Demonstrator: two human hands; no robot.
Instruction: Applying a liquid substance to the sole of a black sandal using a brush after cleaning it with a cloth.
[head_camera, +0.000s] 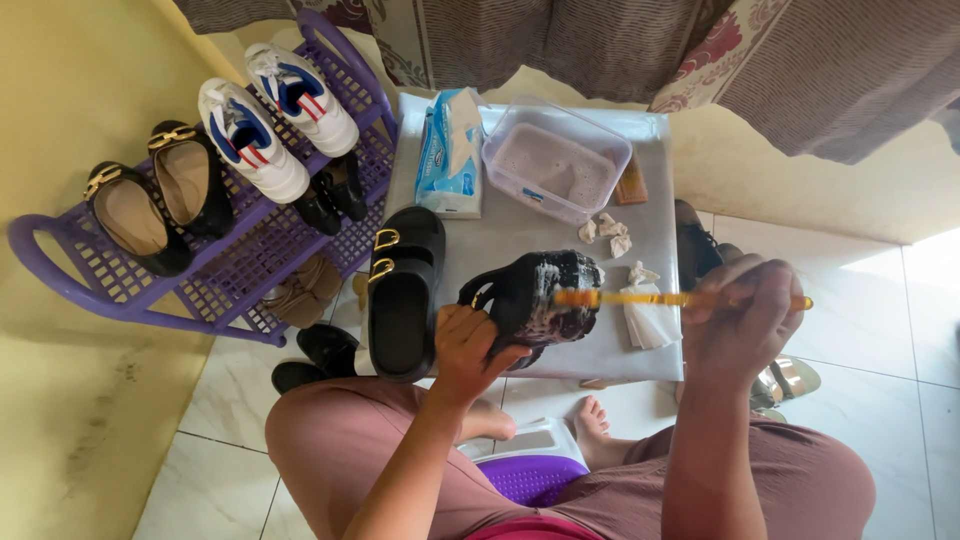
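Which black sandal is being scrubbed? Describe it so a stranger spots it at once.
Start at the small grey table. Two black sandals are over it: one lies flat at its left edge, untouched. The sudsy sandal is held up in the left hand, with the yellow brush against it.

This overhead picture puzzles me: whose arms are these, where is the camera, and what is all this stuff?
The camera sits on a person's head, looking down at their own lap and arms. The left hand grips a black sandal covered in suds; the right hand holds an orange brush against it. Both are above a small grey table. On it lie the matching sandal, a tub of soapy water, a wipes pack and crumpled tissues. At left, a purple rack holds more shoes.
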